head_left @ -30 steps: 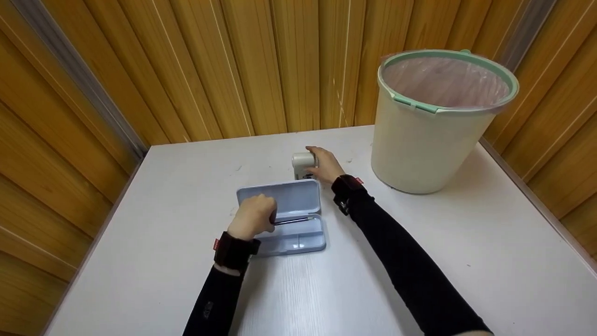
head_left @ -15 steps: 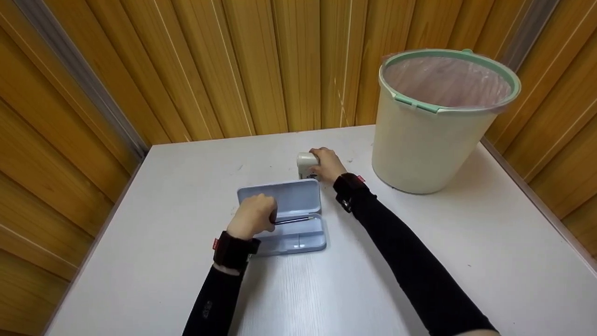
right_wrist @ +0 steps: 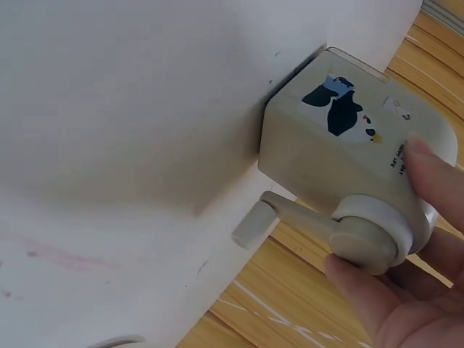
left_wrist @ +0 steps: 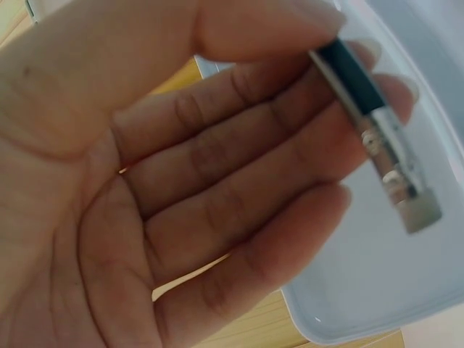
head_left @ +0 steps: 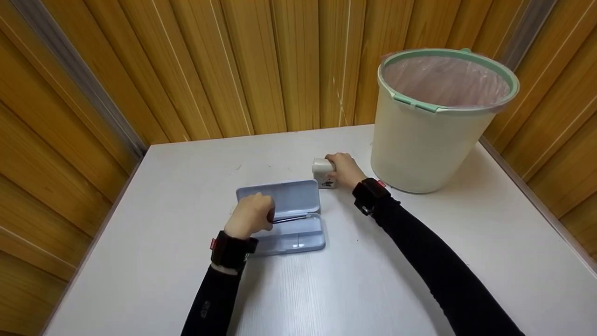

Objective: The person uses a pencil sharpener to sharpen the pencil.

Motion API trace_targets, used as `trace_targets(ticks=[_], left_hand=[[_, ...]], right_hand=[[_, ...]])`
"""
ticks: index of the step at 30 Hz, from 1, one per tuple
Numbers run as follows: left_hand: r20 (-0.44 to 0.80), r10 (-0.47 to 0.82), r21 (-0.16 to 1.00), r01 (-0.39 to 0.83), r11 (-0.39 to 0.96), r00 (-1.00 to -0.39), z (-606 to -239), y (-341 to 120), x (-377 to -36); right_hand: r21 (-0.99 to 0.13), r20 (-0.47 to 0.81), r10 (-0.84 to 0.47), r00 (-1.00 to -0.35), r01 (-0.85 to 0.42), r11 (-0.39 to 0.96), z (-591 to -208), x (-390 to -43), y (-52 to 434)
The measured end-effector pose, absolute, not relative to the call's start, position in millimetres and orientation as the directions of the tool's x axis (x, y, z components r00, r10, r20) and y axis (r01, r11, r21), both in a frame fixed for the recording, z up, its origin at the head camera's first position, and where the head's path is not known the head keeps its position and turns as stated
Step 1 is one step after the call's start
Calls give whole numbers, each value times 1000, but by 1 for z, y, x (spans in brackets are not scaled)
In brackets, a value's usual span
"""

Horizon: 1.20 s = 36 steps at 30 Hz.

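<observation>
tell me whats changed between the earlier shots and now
The right hand has brought the crank sharpener rightward and slightly toward the person, gripping it throughout. Nothing was newly grasped or released. The left hand still holds the pencil over the open case; the bin stayed put.

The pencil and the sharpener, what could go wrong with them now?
The pencil might slip or twist, because the left hand pinches it and its eraser end sticks out free. The sharpener in the right hand could bump the pencil case, since it's close to the corner of the open lid.
</observation>
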State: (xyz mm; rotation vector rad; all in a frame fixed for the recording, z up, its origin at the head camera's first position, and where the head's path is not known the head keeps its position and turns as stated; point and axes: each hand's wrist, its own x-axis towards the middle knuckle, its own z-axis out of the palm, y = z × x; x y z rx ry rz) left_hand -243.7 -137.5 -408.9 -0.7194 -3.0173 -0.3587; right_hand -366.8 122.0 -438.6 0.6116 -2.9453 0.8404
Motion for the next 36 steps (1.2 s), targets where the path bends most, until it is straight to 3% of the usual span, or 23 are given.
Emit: trace_targets(ticks=[17,29,36], left_hand=[[56,442,220,443,869,-895,-409,-138,-242],[46,440,222,439,870,-897,-407,-137,-244],[48,436,232,435,870,-899,-407,-138,-242]], right_hand=[[-525,19,-380,-925,-332,783,-434,-304,184],[-501,101,-442,-891,-429,752,-432,-255,202],[-510,69,-474,-878,-440,740,-428,-241,208]])
